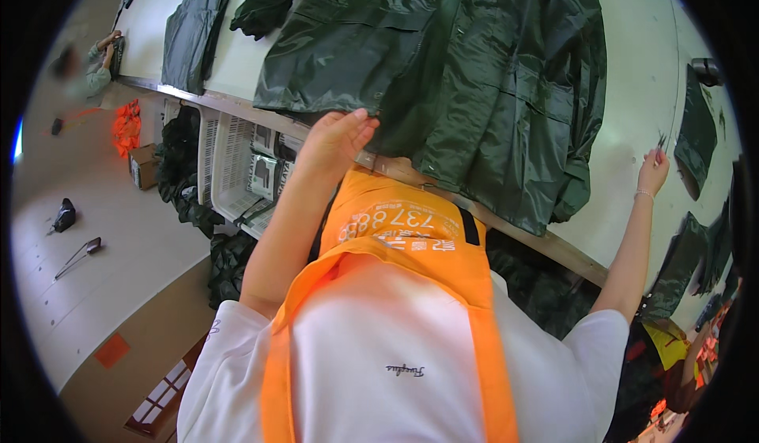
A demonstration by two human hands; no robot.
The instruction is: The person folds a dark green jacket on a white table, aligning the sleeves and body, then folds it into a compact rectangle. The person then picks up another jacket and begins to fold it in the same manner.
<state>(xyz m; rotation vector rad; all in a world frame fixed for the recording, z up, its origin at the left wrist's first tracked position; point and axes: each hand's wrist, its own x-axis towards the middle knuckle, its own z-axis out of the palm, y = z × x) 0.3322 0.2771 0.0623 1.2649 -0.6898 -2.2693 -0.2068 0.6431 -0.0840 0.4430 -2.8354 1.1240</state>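
A dark green, shiny rain jacket [506,87] lies spread on the white table [632,71] in front of me, its lower edge hanging over the near side. My left hand [341,138] pinches the jacket's bottom hem at the front opening, thumb and fingers closed on the fabric. Out to the right, over the bare tabletop, my right hand [653,176] is closed around small metal thread snips [661,144]. Their points face away from me, apart from the jacket. The fingers on the snips are small in view.
A folded green garment [194,35] lies at the table's far left, with others [696,134] at the right. Below the edge stands a white plastic crate [231,162] holding packets. Dark garments [180,166] hang beside it. Another person's hands [111,43] work at the far left.
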